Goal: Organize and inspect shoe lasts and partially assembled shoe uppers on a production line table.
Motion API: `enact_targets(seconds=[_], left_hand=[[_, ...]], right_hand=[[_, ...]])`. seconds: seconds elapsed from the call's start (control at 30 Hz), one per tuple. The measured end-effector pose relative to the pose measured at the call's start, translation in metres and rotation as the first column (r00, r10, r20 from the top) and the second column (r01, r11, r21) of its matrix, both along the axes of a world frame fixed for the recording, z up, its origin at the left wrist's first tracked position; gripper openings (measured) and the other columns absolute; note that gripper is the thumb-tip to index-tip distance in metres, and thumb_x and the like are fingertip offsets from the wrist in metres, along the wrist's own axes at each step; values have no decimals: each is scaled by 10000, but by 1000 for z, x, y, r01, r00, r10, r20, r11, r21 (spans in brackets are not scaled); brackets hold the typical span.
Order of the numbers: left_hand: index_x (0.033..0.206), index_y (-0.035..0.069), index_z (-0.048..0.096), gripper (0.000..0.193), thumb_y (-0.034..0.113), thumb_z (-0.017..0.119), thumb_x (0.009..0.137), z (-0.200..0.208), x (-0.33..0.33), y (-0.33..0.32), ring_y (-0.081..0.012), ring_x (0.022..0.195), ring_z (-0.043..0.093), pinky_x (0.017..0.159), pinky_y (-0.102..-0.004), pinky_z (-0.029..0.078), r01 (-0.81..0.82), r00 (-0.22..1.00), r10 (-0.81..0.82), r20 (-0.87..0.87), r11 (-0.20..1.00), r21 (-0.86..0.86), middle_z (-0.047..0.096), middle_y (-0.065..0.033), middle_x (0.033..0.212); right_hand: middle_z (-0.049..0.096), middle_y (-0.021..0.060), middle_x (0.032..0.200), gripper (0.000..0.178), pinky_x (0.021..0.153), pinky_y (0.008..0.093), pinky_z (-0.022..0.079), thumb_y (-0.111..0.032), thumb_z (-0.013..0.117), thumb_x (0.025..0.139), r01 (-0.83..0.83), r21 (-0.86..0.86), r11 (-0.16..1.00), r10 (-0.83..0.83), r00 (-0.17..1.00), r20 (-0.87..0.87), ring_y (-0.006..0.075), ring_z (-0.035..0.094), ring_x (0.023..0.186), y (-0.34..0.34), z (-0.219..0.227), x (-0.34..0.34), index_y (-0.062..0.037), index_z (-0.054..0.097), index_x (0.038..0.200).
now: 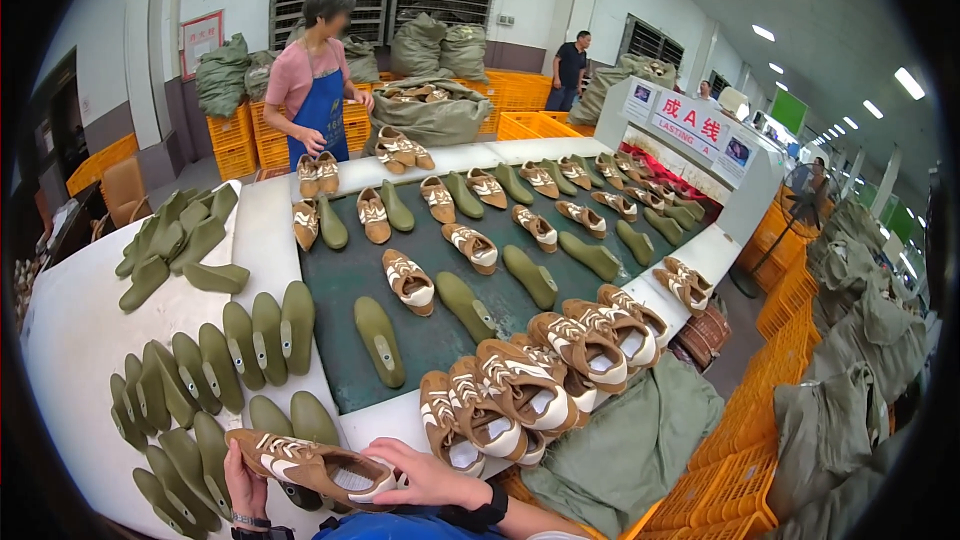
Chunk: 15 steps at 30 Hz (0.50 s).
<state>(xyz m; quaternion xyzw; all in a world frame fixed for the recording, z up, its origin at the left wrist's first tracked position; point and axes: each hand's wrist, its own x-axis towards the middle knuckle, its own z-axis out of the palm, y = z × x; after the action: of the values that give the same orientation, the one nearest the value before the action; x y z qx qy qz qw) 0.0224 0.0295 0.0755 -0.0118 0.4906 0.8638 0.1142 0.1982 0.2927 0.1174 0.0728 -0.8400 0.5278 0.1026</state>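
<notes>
A brown sneaker with white stripes and a white sole lies sideways between my two hands, low in the view. My left hand grips its toe end, and my right hand is closed around the heel by the opening. Just beyond and below the sneaker, olive-green shoe lasts stand in rows on the white tabletop. To the right of my right hand, several matching sneakers are packed side by side along the near edge of the green belt.
Sneakers and lasts alternate along the belt, which runs to a white machine. A loose pile of lasts is at left. Across the belt stands a person in a blue apron. Orange crates and a green sack flank my right.
</notes>
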Motion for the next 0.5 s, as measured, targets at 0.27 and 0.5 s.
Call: enact_targets(seconds=[0.27, 0.5], left_hand=[[1056, 53, 544, 359, 387, 449, 962, 2, -8, -4, -78, 566, 561, 419, -197, 421, 256, 962, -258, 86, 966, 37, 646, -28, 852], [1070, 56, 558, 384, 407, 467, 947, -5, -4, -11, -86, 553, 552, 443, -219, 440, 411, 899, -414, 146, 910, 47, 642, -10, 803]], right_hand=[[466, 120, 1336, 628, 1015, 319, 366, -232, 671, 831, -78, -257, 963, 136, 967, 217, 230, 468, 1220, -14, 5, 14, -73, 377, 1361], [481, 110, 1323, 621, 1011, 319, 368, -252, 686, 822, 14, -107, 994, 0, 991, 137, 204, 468, 1214, -40, 11, 27, -68, 402, 1343]])
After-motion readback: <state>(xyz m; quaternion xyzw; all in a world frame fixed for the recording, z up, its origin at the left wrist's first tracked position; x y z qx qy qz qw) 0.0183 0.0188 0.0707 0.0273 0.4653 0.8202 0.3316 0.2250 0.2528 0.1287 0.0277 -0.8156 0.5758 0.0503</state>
